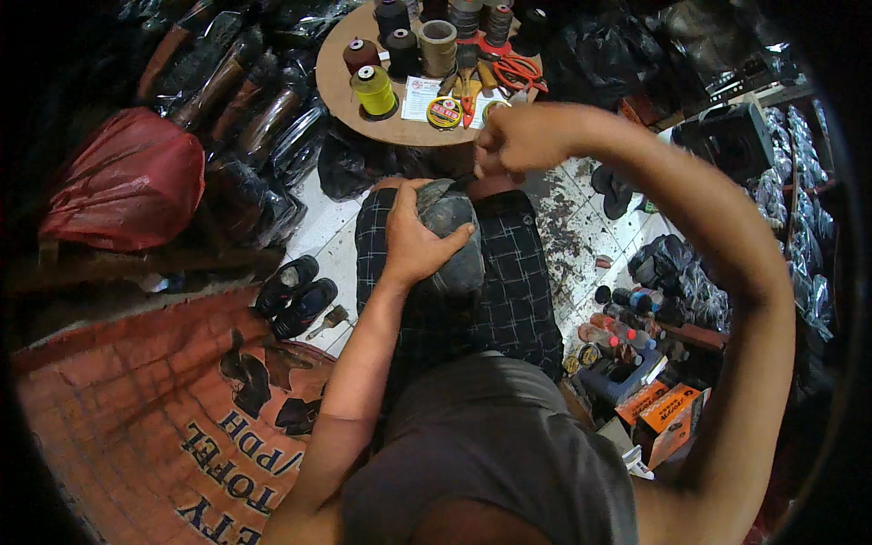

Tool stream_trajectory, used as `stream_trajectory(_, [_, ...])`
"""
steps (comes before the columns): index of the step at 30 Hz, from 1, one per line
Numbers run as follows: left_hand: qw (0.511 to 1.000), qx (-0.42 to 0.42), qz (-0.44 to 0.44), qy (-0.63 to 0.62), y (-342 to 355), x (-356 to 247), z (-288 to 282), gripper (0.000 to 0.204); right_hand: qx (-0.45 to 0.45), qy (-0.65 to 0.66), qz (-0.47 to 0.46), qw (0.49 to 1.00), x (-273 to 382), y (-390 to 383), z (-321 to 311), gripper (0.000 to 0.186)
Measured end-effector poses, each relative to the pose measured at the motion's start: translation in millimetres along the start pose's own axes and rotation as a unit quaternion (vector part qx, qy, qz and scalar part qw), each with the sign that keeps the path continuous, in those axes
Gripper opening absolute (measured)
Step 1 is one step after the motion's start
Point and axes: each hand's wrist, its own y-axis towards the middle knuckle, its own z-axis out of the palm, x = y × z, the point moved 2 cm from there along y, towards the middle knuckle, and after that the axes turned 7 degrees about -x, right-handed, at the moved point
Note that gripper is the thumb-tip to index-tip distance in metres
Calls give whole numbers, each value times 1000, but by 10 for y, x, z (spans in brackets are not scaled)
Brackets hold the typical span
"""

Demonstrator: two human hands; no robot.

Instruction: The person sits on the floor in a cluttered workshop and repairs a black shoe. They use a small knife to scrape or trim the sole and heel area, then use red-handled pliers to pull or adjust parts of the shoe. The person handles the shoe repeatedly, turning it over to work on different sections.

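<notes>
"black shoe (445, 213), dull and scuffed, where is it exactly?"

"on the person's lap, over the dark checked trousers (518, 272), with the left hand (420, 238) spread across it, thumb to one side and fingers to the other, holding it"

"and the right hand (509, 141)?"

"raised off the lap, by the near edge of the round table (413, 133), toward its right side; the fingers are curled in narrow, but i cannot tell if they pinch anything"

"what is on that table?"

"yellow thread (372, 91) stands near the left edge, brown thread (361, 56) just behind it, a small round tin (444, 113) lies near the near edge, and red-handled scissors (520, 73) lie toward the right edge"

"anything on the floor?"

"dark footwear (295, 295) on the left with a brush (329, 322) just beside it, and orange boxes (668, 418) over on the right"
</notes>
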Motion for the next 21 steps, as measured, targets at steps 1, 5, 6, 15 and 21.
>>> stream_trajectory(1, [1000,-8,-11,-5,-4,1,-4,78,-66,11,1,998,-19,-153,189,31])
stream_trajectory(5, [998,-21,-63,-16,-80,-39,14,81,-259,126,13,957,36,-774,913,35])
stream_trajectory(6, [997,-24,-68,-16,-90,-56,21,82,-290,144,15,946,67,-876,1047,34])
stream_trajectory(15, [997,-23,-62,-44,-34,27,17,71,-424,-29,-24,905,202,-810,1425,36])
stream_trajectory(21, [996,-36,-61,-55,-18,90,29,70,-221,15,-25,975,43,-595,552,24])
